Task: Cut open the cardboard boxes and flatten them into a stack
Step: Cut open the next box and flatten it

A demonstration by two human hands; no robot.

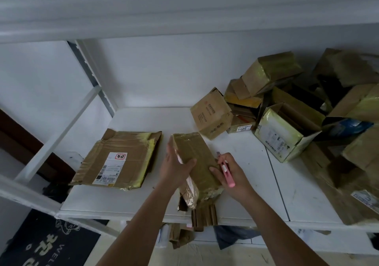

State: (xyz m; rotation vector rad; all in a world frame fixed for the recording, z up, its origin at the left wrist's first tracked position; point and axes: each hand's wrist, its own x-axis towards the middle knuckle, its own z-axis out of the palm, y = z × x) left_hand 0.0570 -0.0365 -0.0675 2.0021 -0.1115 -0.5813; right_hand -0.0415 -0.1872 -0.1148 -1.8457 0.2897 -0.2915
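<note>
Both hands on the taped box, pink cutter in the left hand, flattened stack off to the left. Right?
Not quite: the pink cutter is in the right hand, not the left. The head view shows it there while that hand's fingers also touch the taped box. The left hand grips the box, and the flattened stack does lie to the left.

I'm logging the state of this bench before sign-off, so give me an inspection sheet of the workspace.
Surface: white shelf top, scuffed.
Job's things: flattened box lying at left; taped box held in both hands; pink cutter.
Clutter: unopened and half-open boxes piled at right.
Grippers: left hand grips the taped box; right hand holds the cutter and touches the box.
Cables: nothing seen.
Surroundings: white wall, dark floor mat below.
</note>
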